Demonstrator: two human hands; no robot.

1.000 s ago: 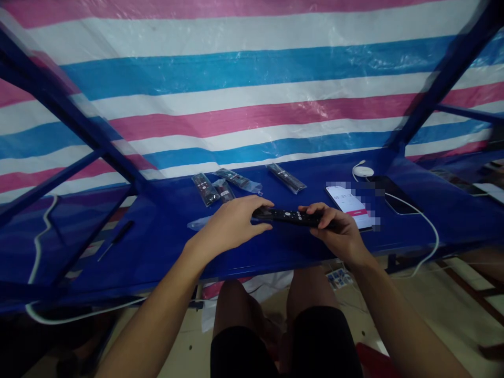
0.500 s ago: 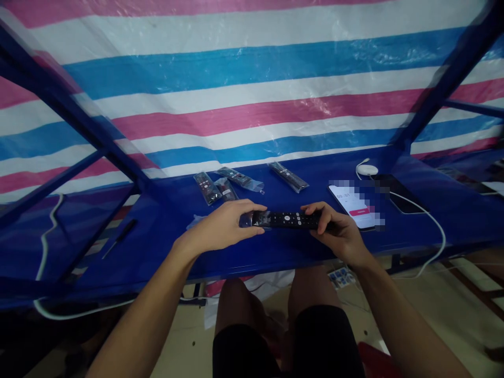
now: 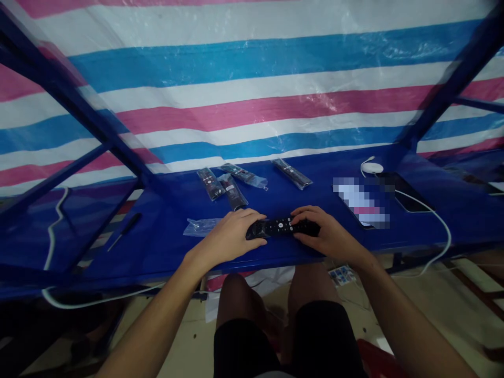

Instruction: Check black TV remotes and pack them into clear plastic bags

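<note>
Holding a black remote (image 3: pixel 281 228) low over a blue worktop (image 3: pixel 165 249)

The left hand (image 3: pixel 232 236) closes over one end of the remote and the right hand (image 3: pixel 331 233) over the other, so it lies crosswise between them, near the worktop's front edge. Just beyond the left hand lies a flat clear plastic bag (image 3: pixel 200 227). Farther back are three remotes in plastic sleeves, bunched together: (image 3: pixel 211 184), (image 3: pixel 233 191) and (image 3: pixel 243 175). A fourth sleeved remote (image 3: pixel 292 173) lies a little apart to their right.

Past the right hand is a phone (image 3: pixel 361 202) with its screen blurred out, and a dark phone (image 3: pixel 405 193) sits just beside it. A white cable (image 3: pixel 447 226) runs from the dark phone over the front edge, and a small white round gadget (image 3: pixel 372 167) lies behind them. A screwdriver (image 3: pixel 125 231) lies well off to the left. Blue metal bars (image 3: pixel 74 100) cut across the view in front of a striped tarp (image 3: pixel 252 79).
</note>
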